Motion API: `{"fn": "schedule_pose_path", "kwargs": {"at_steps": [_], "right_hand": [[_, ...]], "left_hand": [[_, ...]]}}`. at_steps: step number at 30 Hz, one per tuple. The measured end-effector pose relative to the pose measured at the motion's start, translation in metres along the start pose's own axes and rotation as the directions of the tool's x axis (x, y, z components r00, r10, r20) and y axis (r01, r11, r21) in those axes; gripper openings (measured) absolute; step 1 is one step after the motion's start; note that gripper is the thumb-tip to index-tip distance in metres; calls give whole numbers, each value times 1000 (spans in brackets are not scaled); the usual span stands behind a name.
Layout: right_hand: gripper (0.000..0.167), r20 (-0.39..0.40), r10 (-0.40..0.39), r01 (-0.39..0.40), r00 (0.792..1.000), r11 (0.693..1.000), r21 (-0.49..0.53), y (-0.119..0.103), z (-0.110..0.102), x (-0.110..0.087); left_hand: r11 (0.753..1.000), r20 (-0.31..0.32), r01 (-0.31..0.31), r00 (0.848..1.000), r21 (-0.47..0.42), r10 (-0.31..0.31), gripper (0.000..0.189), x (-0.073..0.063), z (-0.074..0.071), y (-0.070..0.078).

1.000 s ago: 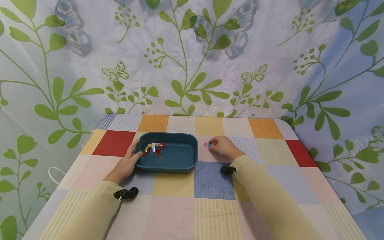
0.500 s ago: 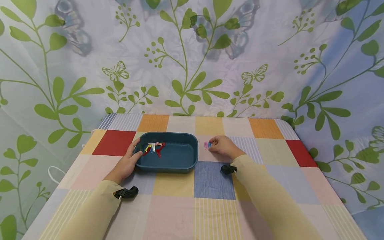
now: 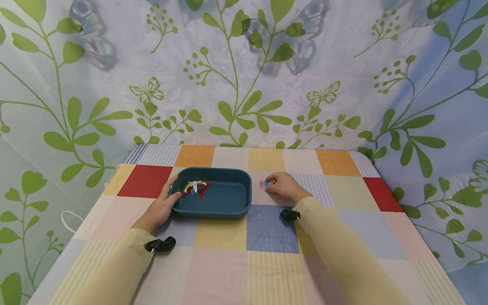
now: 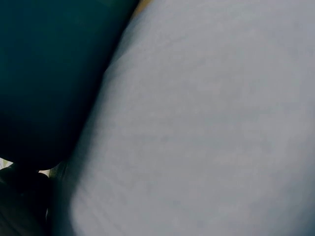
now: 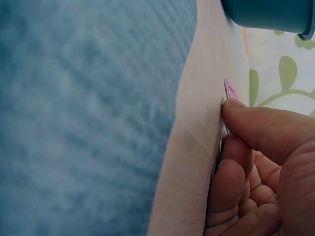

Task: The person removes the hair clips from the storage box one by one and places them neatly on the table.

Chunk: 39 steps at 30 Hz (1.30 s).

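A dark teal rectangular bin (image 3: 228, 217) stands on the table. My left hand (image 3: 163, 207) grips its left end, thumb over the rim and fingers along the outside. Inside, toward that end, lies a small pile of snap hair clips (image 3: 195, 187) in red, yellow, white, pink and blue. Right of the bin, my right hand (image 3: 283, 186) has thumb and fingertips down at the cloth, pinching a blue hair clip (image 3: 266, 184) mostly hidden by the fingers. Just left of it lies a pink hair clip (image 3: 262, 185), whose tip also shows beyond the thumb in the right wrist view.
A patchwork tablecloth (image 3: 221, 271) covers the table. Behind it hangs a leaf-patterned curtain (image 3: 244, 84). Black wrist cameras (image 3: 162, 245) stick out from both sleeves. A white cable loop (image 3: 70, 222) shows past the table's left edge.
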State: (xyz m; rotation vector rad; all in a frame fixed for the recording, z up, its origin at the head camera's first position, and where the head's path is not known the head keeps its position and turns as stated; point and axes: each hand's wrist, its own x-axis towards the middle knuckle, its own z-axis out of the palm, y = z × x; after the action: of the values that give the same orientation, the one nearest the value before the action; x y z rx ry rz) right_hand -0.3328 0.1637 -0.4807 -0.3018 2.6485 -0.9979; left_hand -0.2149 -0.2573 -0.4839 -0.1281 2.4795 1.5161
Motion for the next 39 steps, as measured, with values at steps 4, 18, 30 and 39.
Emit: {"fn": "schedule_pose_path", "kwargs": {"at_steps": [4,18,30,39], "right_hand": [[41,-3,-5,5,1000,1000,8,0,0,0],[43,19,-2,-2,1000,986,167,6,-13,-5],[46,-55,-111,120,992,972,203,-28,-42,-6],[43,-20,-224,223,974,956,190,-79,-36,-10]], "left_hand": [[1000,-1,2,1000,3,-2,69,0,-1,0],[1000,-1,-12,1000,14,12,70,0,0,-2],[1000,-6,-4,1000,19,4,70,-1,0,1],[1000,-7,-1,1000,15,1,70,-3,1,2]]}}
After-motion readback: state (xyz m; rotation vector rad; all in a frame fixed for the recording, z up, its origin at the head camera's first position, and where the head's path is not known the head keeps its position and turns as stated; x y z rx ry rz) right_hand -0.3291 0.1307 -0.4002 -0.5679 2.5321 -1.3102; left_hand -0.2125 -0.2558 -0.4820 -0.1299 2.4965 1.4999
